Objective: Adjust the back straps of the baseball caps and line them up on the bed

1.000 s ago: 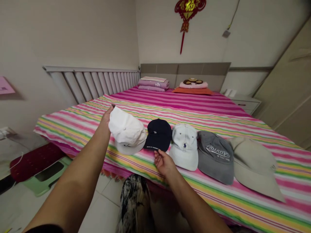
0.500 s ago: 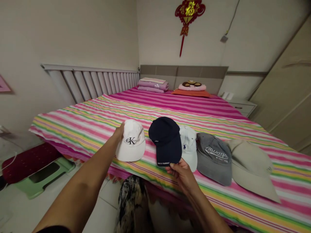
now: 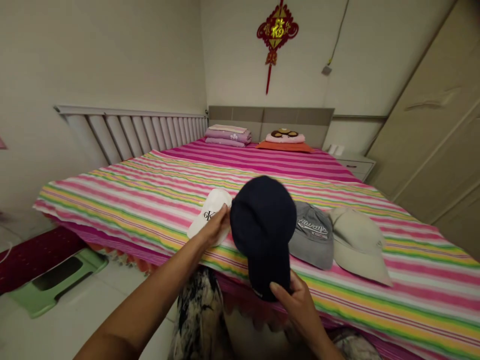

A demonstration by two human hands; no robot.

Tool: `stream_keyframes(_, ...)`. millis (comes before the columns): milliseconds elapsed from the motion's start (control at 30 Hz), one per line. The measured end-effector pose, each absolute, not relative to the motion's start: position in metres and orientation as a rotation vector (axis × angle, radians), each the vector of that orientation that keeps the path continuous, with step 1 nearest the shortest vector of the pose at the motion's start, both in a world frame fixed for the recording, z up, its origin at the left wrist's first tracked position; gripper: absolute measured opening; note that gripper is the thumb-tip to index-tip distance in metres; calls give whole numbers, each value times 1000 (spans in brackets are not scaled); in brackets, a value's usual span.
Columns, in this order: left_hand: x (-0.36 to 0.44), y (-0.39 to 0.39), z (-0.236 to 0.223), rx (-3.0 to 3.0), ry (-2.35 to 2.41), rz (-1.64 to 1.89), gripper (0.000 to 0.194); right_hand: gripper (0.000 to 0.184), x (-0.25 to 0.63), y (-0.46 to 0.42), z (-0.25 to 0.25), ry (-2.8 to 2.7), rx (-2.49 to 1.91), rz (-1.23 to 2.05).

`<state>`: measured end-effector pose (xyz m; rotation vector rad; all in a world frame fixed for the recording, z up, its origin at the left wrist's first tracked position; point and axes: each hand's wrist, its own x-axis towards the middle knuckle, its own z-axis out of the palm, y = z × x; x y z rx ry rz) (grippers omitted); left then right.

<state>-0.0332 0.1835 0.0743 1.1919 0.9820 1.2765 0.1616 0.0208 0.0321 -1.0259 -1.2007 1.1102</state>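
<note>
Pinching a navy baseball cap (image 3: 262, 235) by its brim, the right hand (image 3: 296, 305) holds it up in the head view, thumb hidden behind the brim and fingers curled over its front. The cap's long axis runs almost upright, crown on top and brim pointing down toward the person, so the right hand is the nearer one. The left hand (image 3: 214, 226) sits just beside the crown, fingers closed on the edge of a white CK cap (image 3: 206, 215) (how firmly, I cannot tell). To the right lie a grey cap (image 3: 311, 237) and a beige cap (image 3: 358, 245), touching each other on a pink-striped bedsheet (image 3: 112, 200). Folded bedding (image 3: 227, 136) and a pink pillow (image 3: 285, 136) lie by the headboard (image 3: 270, 117), under a red hanging knot (image 3: 277, 30). A green plastic stool (image 3: 56, 282) stands on the floor at left.
</note>
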Motion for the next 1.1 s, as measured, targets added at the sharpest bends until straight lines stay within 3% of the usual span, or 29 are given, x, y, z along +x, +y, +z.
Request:
stream_keyframes(133, -3, 149, 70, 852, 577, 925, 62, 25, 171, 5, 25, -1343, -1109, 999)
stream_keyframes(400, 8, 139, 60, 792, 489, 622, 36, 23, 198, -29, -12, -1515, -1235, 855)
stream_keyframes(533, 12, 111, 72, 862, 424, 695, 40, 24, 221, -27, -28, -1504, -1321, 770)
stream_keyframes(700, 21, 83, 93, 1005, 354, 667, 35, 36, 231, -14, 27, -1031, -1264, 866)
stream_keyframes(833, 23, 74, 92, 1022, 320, 569, 35, 45, 211, -9, 78, -1291, -1142, 1003)
stream_keyframes(933, 21, 73, 82, 959, 259, 516, 38, 31, 196, -8, 84, -1258, -1148, 1275)
stream_keyframes(1100, 23, 70, 70, 920, 354, 437, 38, 35, 186, -9, 73, -1011, -1086, 1358)
